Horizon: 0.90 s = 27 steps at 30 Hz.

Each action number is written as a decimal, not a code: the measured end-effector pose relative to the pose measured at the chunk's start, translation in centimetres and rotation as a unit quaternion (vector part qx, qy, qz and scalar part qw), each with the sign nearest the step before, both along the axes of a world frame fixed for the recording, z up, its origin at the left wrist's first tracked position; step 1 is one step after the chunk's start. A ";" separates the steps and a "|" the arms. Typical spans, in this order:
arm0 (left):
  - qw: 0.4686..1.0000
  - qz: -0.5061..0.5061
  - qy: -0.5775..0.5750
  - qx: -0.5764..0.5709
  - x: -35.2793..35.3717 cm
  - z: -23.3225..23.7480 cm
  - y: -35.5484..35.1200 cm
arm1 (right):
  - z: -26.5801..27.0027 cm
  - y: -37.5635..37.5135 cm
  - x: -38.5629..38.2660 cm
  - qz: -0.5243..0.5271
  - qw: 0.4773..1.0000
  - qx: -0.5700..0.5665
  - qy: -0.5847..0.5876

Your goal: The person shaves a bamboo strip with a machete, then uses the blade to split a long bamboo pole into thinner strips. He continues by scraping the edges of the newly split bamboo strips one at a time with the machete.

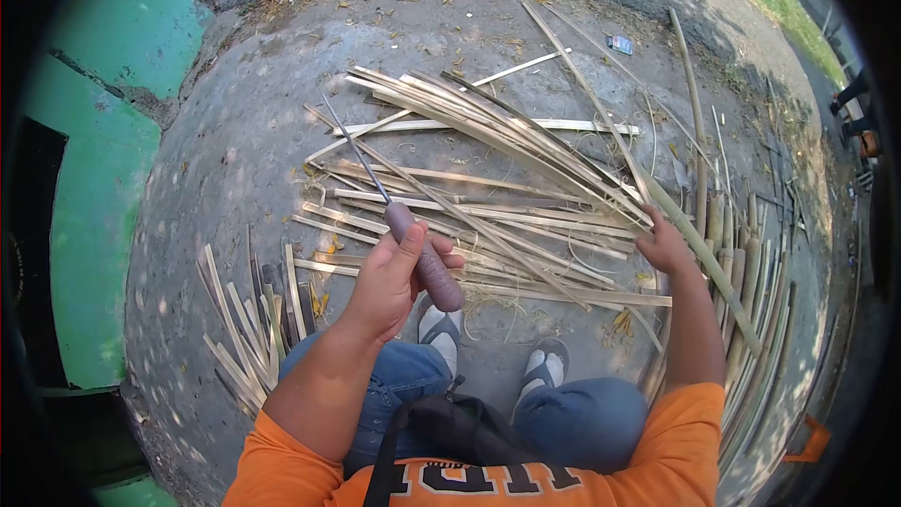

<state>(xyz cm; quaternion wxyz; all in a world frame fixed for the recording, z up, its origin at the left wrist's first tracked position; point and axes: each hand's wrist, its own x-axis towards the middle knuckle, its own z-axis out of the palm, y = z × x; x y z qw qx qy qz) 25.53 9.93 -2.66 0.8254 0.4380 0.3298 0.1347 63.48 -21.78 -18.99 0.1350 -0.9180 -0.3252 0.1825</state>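
In the head view, the left hand was closed around the thick, purplish handle of a long, narrow blade, which pointed up and away to the left. No contact between the blade and any piece was observed. The right hand was narrow, its fingers curled at the edge of a long bamboo piece that slanted across the right side of the work area. Whether it gripped that piece or the strip ends just beside it could not be told. The bamboo piece showed a rounded, greenish length near the arm and a paler, flatter length beyond the fingers. On the ground ahead of the feet lay a broad, loose pile of pale strips, several of them crossing. Further strips stood fanned out at the left, and thin shavings were scattered near the sandals. In this inspector's judgement, splitting was well advanced for the central pile, while the long piece at the right hand appeared only partly worked. Thicker lengths at the right looked round and unsplit. How many pieces remained for working could not be established, as those lengths overlapped one another.
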 end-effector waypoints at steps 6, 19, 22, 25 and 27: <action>0.994 -0.051 -0.051 0.081 -1.4 0.8 -1.5 | 15.6 -6.9 -6.5 -0.053 0.998 -0.040 -0.002; 0.924 -0.104 -0.252 0.268 -11.0 11.4 -5.2 | 32.3 -23.7 -23.1 -0.117 0.903 -0.001 -0.414; 0.908 -0.106 -0.251 0.319 -15.4 12.8 -5.7 | 32.9 -23.7 -25.4 -0.150 0.911 0.023 -0.384; 0.920 -0.075 -0.220 0.316 -20.6 14.5 -7.4 | 33.4 -21.9 -26.5 -0.140 0.928 0.043 -0.342; 0.914 -0.052 -0.187 0.355 -24.2 14.8 -8.0 | 32.9 -20.7 -26.2 -0.104 0.935 0.075 -0.330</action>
